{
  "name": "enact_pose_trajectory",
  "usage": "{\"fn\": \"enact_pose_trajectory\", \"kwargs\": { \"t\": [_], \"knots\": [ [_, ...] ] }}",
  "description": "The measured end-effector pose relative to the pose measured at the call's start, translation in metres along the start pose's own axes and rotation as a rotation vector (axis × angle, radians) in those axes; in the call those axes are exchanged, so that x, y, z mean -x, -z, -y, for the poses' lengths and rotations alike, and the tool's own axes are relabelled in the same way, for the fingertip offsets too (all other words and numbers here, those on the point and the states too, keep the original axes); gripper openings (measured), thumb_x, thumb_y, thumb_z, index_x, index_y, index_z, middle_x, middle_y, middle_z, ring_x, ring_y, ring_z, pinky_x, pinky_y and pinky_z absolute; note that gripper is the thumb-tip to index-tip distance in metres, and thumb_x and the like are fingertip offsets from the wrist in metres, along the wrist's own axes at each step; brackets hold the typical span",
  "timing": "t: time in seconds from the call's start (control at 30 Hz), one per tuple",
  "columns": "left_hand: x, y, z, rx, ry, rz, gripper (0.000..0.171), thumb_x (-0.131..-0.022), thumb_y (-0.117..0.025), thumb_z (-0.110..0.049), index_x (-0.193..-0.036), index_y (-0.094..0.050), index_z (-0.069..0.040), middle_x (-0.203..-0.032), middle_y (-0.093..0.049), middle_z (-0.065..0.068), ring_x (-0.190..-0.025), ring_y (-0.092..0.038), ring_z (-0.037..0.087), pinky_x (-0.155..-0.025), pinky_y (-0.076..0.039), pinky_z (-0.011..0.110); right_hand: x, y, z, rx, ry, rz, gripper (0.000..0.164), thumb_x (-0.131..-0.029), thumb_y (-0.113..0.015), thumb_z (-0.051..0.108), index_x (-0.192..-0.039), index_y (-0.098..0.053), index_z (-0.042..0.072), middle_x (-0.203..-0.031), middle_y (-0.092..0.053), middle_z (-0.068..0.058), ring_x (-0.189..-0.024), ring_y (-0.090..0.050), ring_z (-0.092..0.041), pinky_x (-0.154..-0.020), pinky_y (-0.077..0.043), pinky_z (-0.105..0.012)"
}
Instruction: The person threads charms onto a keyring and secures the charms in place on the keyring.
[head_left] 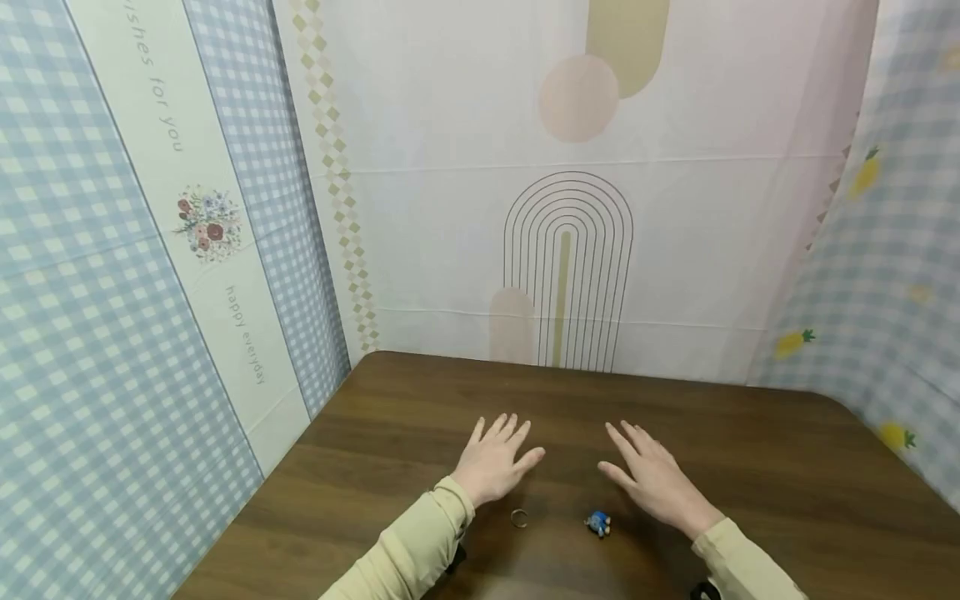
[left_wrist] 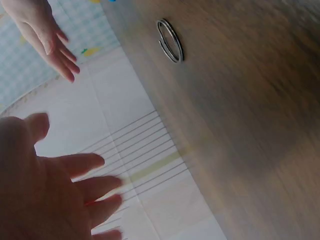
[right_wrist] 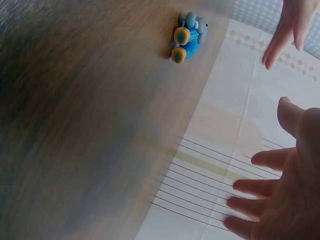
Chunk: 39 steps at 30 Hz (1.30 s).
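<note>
A metal split key ring (head_left: 519, 518) lies on the brown table, and its doubled wire loop (left_wrist: 171, 41) shows up close in the left wrist view. To its right is a small blue and grey figurine (head_left: 598, 523) with orange-rimmed feet; the right wrist view shows the same figurine (right_wrist: 189, 38) from nearer. My left hand (head_left: 494, 461) hovers above the table beyond the ring, fingers spread and holding nothing. Beyond and to the right of the figurine, my right hand (head_left: 654, 477) is likewise spread, palm down, touching neither object.
The wooden table (head_left: 360, 483) ends at a white patterned cloth (head_left: 435, 242) hung behind it. Blue checked cloth (head_left: 67, 350) hangs on the left, and another checked cloth with pineapples (head_left: 862, 333) on the right.
</note>
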<state>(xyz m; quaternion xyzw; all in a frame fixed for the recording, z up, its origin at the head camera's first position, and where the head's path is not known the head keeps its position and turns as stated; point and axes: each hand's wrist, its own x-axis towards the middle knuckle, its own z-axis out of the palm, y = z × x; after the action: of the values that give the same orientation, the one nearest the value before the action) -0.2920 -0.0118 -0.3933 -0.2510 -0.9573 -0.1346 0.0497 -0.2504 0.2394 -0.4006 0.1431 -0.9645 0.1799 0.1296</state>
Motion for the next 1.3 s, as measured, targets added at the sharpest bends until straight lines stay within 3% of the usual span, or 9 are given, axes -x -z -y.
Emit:
{"fn": "enact_pose_trajectory", "kwargs": {
  "t": [0.1, 0.2, 0.27, 0.4, 0.53, 0.73, 0.9, 1.13, 1.3],
  "knots": [
    [0.000, 0.001, -0.002, 0.027, -0.030, 0.042, 0.063, -0.099, -0.038, -0.056, -0.149, -0.038, -0.018, -0.144, -0.053, 0.008, -0.133, -0.051, 0.026, -0.115, -0.035, 0.046, -0.001, 0.000, 0.000, -0.020, -0.002, 0.032, 0.064, -0.098, -0.052, 0.043, -0.149, -0.035, 0.008, -0.146, -0.040, -0.030, -0.131, -0.043, -0.050, -0.100, -0.041, -0.064],
    [-0.001, 0.002, -0.002, 0.064, -0.065, 0.087, 0.063, -0.094, -0.053, -0.053, -0.146, -0.043, -0.020, -0.125, -0.068, 0.007, -0.110, -0.066, 0.024, -0.096, -0.052, 0.039, -0.001, 0.000, 0.002, -0.037, 0.007, 0.083, 0.061, -0.096, -0.058, 0.036, -0.147, -0.038, 0.008, -0.136, -0.053, -0.027, -0.119, -0.057, -0.043, -0.092, -0.050, -0.057],
    [-0.002, 0.003, -0.001, 0.067, -0.089, 0.115, 0.063, -0.088, -0.065, -0.050, -0.141, -0.051, -0.020, -0.114, -0.072, 0.005, -0.098, -0.069, 0.021, -0.084, -0.055, 0.034, -0.002, 0.000, 0.003, -0.056, 0.026, 0.132, 0.057, -0.094, -0.062, 0.030, -0.143, -0.044, 0.006, -0.125, -0.062, -0.023, -0.109, -0.064, -0.037, -0.085, -0.054, -0.053],
    [-0.001, 0.003, 0.003, 0.053, -0.121, 0.185, 0.055, -0.073, -0.082, -0.042, -0.118, -0.065, -0.015, -0.095, -0.072, -0.001, -0.085, -0.066, 0.012, -0.077, -0.053, 0.025, -0.004, -0.003, 0.005, -0.093, 0.116, 0.251, 0.042, -0.090, -0.067, 0.028, -0.125, -0.057, 0.005, -0.109, -0.068, -0.010, -0.095, -0.066, -0.026, -0.073, -0.055, -0.042],
    [0.002, -0.003, 0.003, 0.025, -0.111, 0.248, 0.041, -0.065, -0.089, -0.036, -0.092, -0.066, -0.014, -0.078, -0.064, -0.007, -0.070, -0.056, 0.006, -0.065, -0.047, 0.019, -0.004, -0.011, 0.005, -0.059, 0.253, 0.307, 0.024, -0.086, -0.071, 0.030, -0.099, -0.061, 0.013, -0.092, -0.059, 0.003, -0.076, -0.057, -0.009, -0.062, -0.048, -0.028],
    [0.007, -0.011, 0.001, -0.032, -0.136, 0.207, 0.032, -0.063, -0.091, -0.026, -0.070, -0.062, -0.014, -0.066, -0.055, -0.009, -0.059, -0.045, 0.005, -0.057, -0.040, 0.016, -0.004, -0.023, 0.011, -0.005, 0.347, 0.324, 0.019, -0.083, -0.074, 0.026, -0.083, -0.058, 0.016, -0.078, -0.050, 0.008, -0.065, -0.042, 0.002, -0.055, -0.039, -0.020],
    [0.010, -0.013, -0.001, -0.077, -0.123, 0.169, 0.032, -0.063, -0.090, -0.024, -0.062, -0.060, -0.015, -0.061, -0.055, -0.010, -0.055, -0.044, 0.005, -0.053, -0.039, 0.016, -0.004, -0.025, 0.015, -0.022, 0.354, 0.353, 0.021, -0.082, -0.075, 0.020, -0.080, -0.055, 0.014, -0.076, -0.047, 0.008, -0.065, -0.038, 0.002, -0.056, -0.037, -0.018],
    [0.010, -0.016, -0.004, -0.134, -0.128, 0.150, 0.030, -0.064, -0.089, -0.023, -0.059, -0.060, -0.015, -0.059, -0.056, -0.009, -0.055, -0.049, 0.007, -0.052, -0.041, 0.017, -0.002, -0.026, 0.018, 0.027, 0.388, 0.324, 0.018, -0.078, -0.071, 0.012, -0.077, -0.054, 0.017, -0.074, -0.045, 0.010, -0.063, -0.035, 0.001, -0.056, -0.034, -0.017],
    [0.009, -0.017, -0.003, -0.041, -0.138, 0.162, 0.029, -0.065, -0.086, -0.013, -0.067, -0.058, -0.015, -0.066, -0.054, -0.008, -0.060, -0.048, 0.007, -0.057, -0.042, 0.017, 0.000, -0.030, 0.020, 0.067, 0.398, 0.290, 0.020, -0.076, -0.071, 0.010, -0.071, -0.054, 0.019, -0.070, -0.045, 0.012, -0.060, -0.034, 0.001, -0.054, -0.033, -0.017]
  ]
}}
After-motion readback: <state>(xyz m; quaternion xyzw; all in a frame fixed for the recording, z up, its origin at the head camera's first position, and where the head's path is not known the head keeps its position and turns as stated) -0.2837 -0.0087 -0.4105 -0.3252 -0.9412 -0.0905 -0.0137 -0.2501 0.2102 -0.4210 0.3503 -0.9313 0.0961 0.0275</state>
